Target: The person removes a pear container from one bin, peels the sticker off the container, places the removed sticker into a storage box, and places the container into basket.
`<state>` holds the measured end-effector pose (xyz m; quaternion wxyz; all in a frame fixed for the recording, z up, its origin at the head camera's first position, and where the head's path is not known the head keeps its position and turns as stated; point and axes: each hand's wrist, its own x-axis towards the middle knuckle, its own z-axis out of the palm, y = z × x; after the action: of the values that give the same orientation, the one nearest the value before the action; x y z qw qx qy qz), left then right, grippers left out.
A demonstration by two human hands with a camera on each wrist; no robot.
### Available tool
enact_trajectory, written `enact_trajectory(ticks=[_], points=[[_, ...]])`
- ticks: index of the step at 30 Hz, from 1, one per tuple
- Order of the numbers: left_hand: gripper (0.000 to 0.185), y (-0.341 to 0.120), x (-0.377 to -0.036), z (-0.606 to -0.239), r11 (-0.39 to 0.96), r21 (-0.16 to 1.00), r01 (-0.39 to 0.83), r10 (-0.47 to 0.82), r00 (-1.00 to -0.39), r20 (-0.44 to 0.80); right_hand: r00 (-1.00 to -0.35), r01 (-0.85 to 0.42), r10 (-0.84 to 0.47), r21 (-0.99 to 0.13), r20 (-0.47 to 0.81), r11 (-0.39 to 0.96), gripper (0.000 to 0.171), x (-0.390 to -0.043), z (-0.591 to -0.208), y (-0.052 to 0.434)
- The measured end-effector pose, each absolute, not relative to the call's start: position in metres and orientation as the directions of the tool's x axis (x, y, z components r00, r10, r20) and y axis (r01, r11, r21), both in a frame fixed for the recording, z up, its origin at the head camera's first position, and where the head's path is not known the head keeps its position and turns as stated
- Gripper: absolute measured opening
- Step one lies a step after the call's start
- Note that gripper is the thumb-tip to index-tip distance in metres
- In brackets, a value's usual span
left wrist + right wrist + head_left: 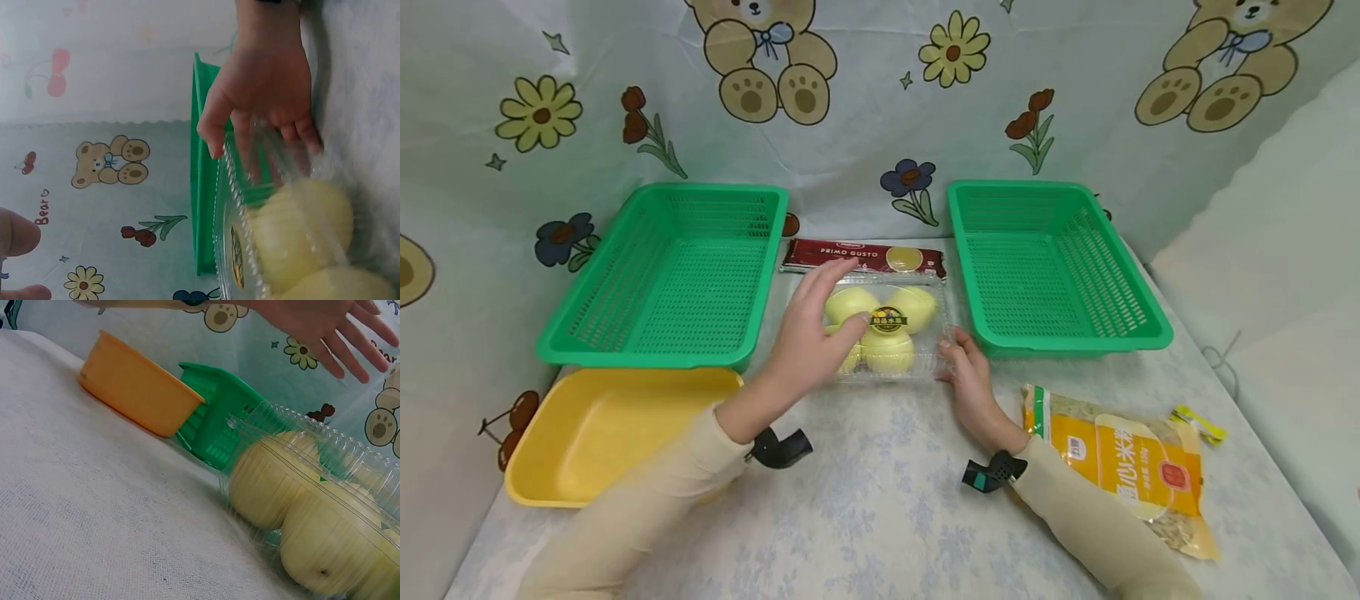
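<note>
Left hand (812, 333): released, fingers extended, raised above the near-left part of the box and gripping nothing; the right wrist view shows it apart from the lid. Right hand (972, 379): grasping the box's right end, thumb at the rim and fingers along the end wall.

Clear plastic box (891, 335): located between and just beyond the hands, over the desk (880, 475). Whether its base lies fully flat cannot be confirmed. Contents: four pale yellow fruits (913, 310), one partly covered by the left hand. A round label (888, 319) is on the lid.

Handling assessment: moderately heavy for its size, judging by the fruit. The walls appear thin, springy and smooth, liable to flex or slip; the fruit could roll and bruise. Recommended hold: both short ends, low, with support under the base; lifting by the lid alone is inadvisable.

Beyond both hands, just behind the box: a red packet (857, 256).

Left of the left hand and farther out: a green basket (700, 287), its slotted floor exposed. Beside the left forearm: a yellow tub (617, 417), partly hidden by the sleeve (647, 492).

Beyond the right hand, to its right: a second green basket (1060, 283), floor likewise visible. Right of the right hand, nearer the body: a filled orange bag (1138, 462), with a small yellow wrapper (1198, 423) by its far corner.
</note>
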<state>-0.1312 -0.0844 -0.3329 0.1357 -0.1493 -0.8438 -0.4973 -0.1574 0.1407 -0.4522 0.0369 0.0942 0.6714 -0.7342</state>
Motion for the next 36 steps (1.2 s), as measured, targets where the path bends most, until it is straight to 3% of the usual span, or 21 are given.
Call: enact_trajectory(ticks=[8, 14, 20, 25, 36], points=[[0.049, -0.08, -0.2, -0.317, 0.714, 0.65, 0.26, 0.318, -0.948, 0.03, -0.979, 0.175, 0.091, -0.981, -0.183, -0.088, 0.058, -0.158, -0.455, 0.143], [0.042, -0.076, -0.231, -0.319, 0.806, 0.537, 0.249, 0.427, -0.873, -0.236, -0.981, 0.171, 0.077, -0.983, -0.177, -0.073, 0.056, -0.159, -0.455, 0.141], [0.032, -0.069, -0.247, -0.321, 0.858, 0.463, 0.224, 0.437, -0.792, -0.426, -0.987, 0.144, 0.064, -0.989, -0.146, -0.037, 0.056, -0.158, -0.456, 0.141], [0.036, -0.063, -0.252, -0.321, 0.872, 0.436, 0.225, 0.43, -0.777, -0.459, -0.988, 0.141, 0.067, -0.99, -0.142, -0.023, 0.057, -0.158, -0.456, 0.141], [0.046, -0.056, -0.252, -0.321, 0.89, 0.417, 0.184, 0.378, -0.81, -0.449, -0.988, 0.142, 0.062, -0.99, -0.142, -0.002, 0.055, -0.159, -0.456, 0.141]])
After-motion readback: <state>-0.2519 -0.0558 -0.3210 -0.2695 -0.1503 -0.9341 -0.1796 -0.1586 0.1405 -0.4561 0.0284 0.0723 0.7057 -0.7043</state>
